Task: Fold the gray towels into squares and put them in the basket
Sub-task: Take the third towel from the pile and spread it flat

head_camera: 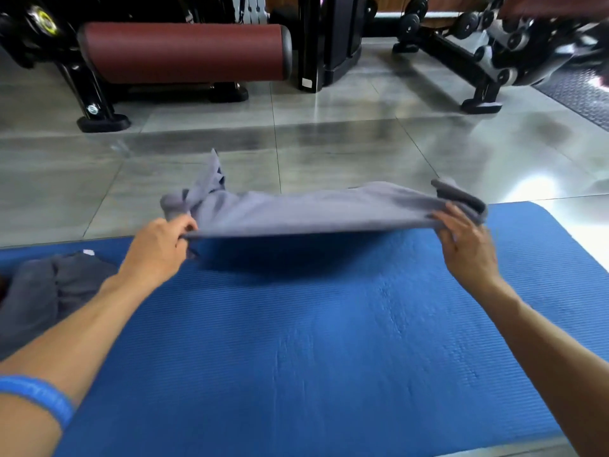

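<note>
Left hand (pixel 158 245) and right hand (pixel 468 240) pinch one gray towel (pixel 313 206) taut above mat (pixel 313 341); unfolded, more towels (pixel 49 291) heaped at mat's left edge, basket unseen.

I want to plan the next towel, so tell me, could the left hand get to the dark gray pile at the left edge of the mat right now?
Probably not yet. The left hand pinches one end of the gray towel stretched above the blue mat. The pile lies close beside that forearm with nothing between.
</note>
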